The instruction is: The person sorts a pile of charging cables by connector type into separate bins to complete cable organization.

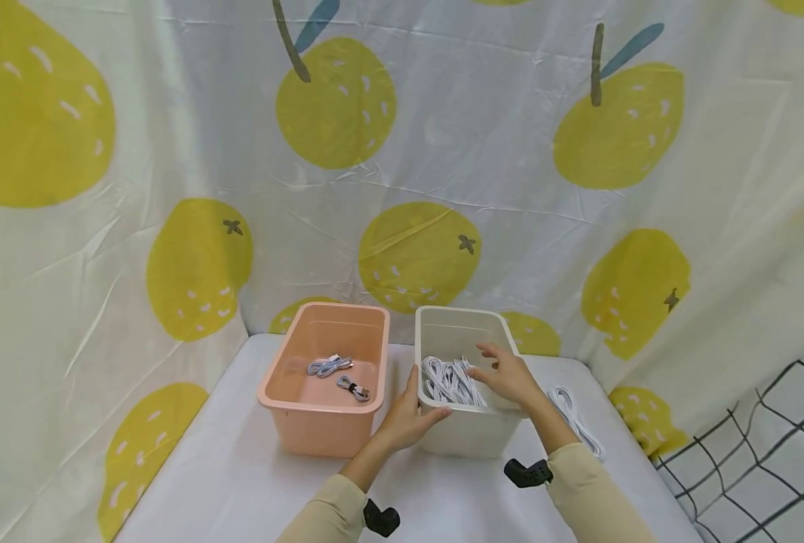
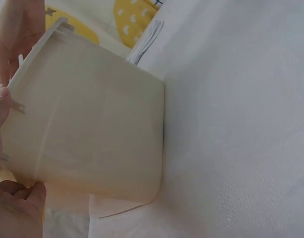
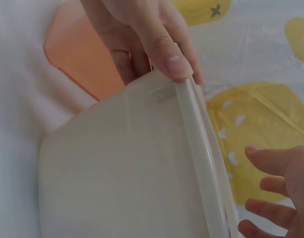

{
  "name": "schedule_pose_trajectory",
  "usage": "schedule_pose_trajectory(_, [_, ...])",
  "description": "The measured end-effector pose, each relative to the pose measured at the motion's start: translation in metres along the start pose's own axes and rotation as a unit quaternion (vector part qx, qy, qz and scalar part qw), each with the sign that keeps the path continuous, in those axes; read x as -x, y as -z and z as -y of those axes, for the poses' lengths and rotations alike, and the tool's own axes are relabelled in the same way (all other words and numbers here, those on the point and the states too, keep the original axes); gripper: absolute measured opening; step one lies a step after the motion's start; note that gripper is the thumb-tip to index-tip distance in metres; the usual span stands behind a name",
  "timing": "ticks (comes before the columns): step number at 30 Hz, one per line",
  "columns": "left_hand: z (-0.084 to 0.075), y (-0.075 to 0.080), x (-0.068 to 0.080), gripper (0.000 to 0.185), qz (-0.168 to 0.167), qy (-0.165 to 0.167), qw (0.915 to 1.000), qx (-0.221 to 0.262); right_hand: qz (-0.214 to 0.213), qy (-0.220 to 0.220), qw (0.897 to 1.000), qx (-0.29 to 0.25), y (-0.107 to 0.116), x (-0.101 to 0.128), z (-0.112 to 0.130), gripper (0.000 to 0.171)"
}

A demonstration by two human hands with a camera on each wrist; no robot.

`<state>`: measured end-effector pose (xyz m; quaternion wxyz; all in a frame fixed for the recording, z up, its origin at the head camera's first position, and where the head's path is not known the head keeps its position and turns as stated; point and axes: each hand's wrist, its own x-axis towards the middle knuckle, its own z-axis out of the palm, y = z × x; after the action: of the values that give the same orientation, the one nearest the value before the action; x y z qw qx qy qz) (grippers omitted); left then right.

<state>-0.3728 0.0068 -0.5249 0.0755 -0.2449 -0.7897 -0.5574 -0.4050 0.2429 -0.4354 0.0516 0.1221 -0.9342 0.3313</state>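
Observation:
My left hand [image 1: 405, 422] grips the near left corner of a cream plastic bin [image 1: 466, 434], its thumb over the front rim and its fingers along the side wall. Inside that bin lies a pile of white cables [image 1: 451, 383]. Over the bin's right side hovers my right hand [image 1: 510, 377], fingers spread and loosely bent. In the right wrist view nothing shows between the right hand's fingers [image 3: 271, 186]. The left wrist view shows the bin's outer wall [image 2: 102, 114] beside the left hand [image 2: 21, 206].
A peach-orange bin [image 1: 320, 434] stands to the left, holding a pale coiled cable [image 1: 329, 366] and another cable with a black tie [image 1: 353, 389]. A white cable bundle [image 1: 576, 422] lies on the table right of the cream bin. Fruit-print curtain behind; black wire grid [image 1: 768, 445] at right.

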Motion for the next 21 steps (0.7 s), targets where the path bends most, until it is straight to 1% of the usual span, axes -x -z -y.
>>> schedule_pose_trajectory(3, [0.0, 0.0, -0.001, 0.107, -0.001, 0.003, 1.0, 0.002, -0.003, 0.003, 1.0, 0.009, 0.002, 0.002, 0.002, 0.061])
schedule_pose_trajectory(9, [0.001, 0.0, -0.002, 0.107, 0.0, 0.002, 1.0, 0.002, -0.014, 0.011, 1.0, 0.02, 0.007, 0.004, 0.002, 0.056])
schedule_pose_trajectory(11, [0.001, 0.001, -0.002, 0.107, 0.0, -0.001, 1.0, 0.003, -0.014, 0.015, 1.0, 0.021, 0.009, 0.004, 0.003, 0.057])
schedule_pose_trajectory(15, [0.001, 0.0, -0.002, 0.106, 0.001, -0.006, 0.9999, 0.01, -0.017, 0.009, 1.0, 0.021, 0.013, 0.006, 0.003, 0.06])
schedule_pose_trajectory(18, [0.001, 0.0, -0.001, 0.107, 0.003, 0.0, 0.9999, 0.01, -0.021, 0.004, 1.0, 0.023, 0.015, 0.008, 0.002, 0.061])
schedule_pose_trajectory(21, [0.0, 0.001, 0.0, 0.109, 0.002, 0.009, 1.0, 0.002, -0.028, 0.008, 0.999, 0.026, 0.019, 0.011, 0.001, 0.06])
